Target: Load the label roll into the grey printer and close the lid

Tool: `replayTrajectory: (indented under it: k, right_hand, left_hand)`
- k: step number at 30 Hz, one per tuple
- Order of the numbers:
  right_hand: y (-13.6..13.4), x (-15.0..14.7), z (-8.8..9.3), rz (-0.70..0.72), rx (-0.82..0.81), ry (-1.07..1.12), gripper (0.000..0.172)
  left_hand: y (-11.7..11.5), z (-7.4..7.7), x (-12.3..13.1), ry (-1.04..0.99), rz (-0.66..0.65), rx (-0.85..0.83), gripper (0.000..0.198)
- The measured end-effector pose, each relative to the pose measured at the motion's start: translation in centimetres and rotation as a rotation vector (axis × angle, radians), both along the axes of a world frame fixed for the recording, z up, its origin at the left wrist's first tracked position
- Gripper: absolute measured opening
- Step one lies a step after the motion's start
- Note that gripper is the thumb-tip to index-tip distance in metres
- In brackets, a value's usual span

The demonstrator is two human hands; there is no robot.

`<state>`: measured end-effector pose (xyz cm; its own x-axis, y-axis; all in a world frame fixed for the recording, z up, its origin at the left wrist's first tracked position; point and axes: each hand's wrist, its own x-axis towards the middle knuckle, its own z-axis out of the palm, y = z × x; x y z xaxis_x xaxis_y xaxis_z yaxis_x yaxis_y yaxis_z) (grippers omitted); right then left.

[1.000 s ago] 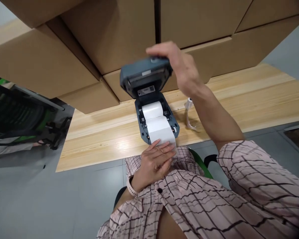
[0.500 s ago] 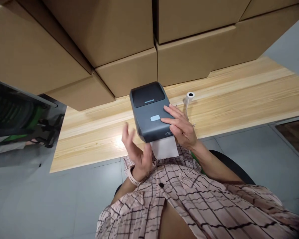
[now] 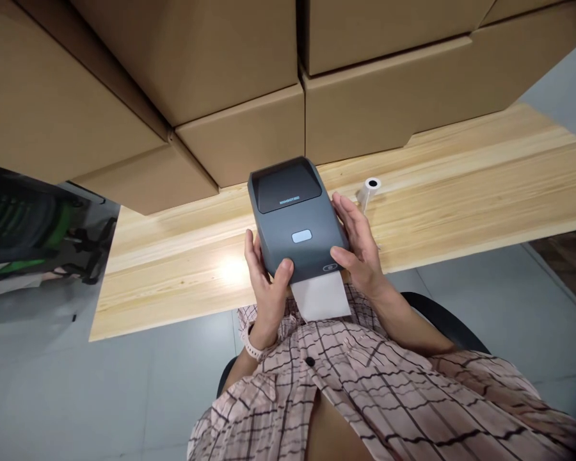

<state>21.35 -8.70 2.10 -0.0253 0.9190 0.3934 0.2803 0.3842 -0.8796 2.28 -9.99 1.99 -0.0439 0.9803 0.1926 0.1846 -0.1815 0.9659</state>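
Note:
Between my hands is a dark grey label printer [image 3: 288, 234] with a black window at its far end and a pale blue button on top. White paper [image 3: 322, 298] sticks out of its near edge and hangs toward my lap. My left hand [image 3: 269, 282] grips the near left corner, thumb on top and fingers along the side. On the right side, my right hand [image 3: 362, 253] holds the printer with its thumb at the near right corner and fingers against the side wall. The printer's underside is hidden.
A small white paper roll [image 3: 370, 186] stands on the wooden table [image 3: 461, 192] to the right of the printer. Large cardboard boxes [image 3: 240, 137] are stacked along the back of the table. A black chair [image 3: 441, 323] is behind me, and dark furniture stands on the left.
My right hand has slid from the printer's top, near the button, to its right side. The left hand has closed on the left side. The printer sits slightly nearer to me.

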Motion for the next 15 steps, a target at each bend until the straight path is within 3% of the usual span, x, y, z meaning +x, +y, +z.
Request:
replayTrajectory:
  k: [7,11,14,15]
  right_hand:
    - [-0.1,-0.4,-0.2,0.06,0.053,0.19,0.07]
    - [0.6,-0.1,-1.0,0.067,0.062,0.291,0.075]
    - [0.9,0.3,-1.4,0.058,0.06,0.268,0.07]
    - [1.0,0.3,-1.5,0.052,0.064,0.255,0.068]
  left_hand:
    - [0.6,0.0,0.4,-0.135,0.023,0.018,0.091]
    - [-1.2,-1.2,0.0,-0.123,0.094,0.087,0.088]
    - [-3.9,-2.2,-0.5,-0.083,0.243,0.148,0.048]
    - [-4.7,-2.4,-0.7,-0.071,0.214,0.105,0.031]
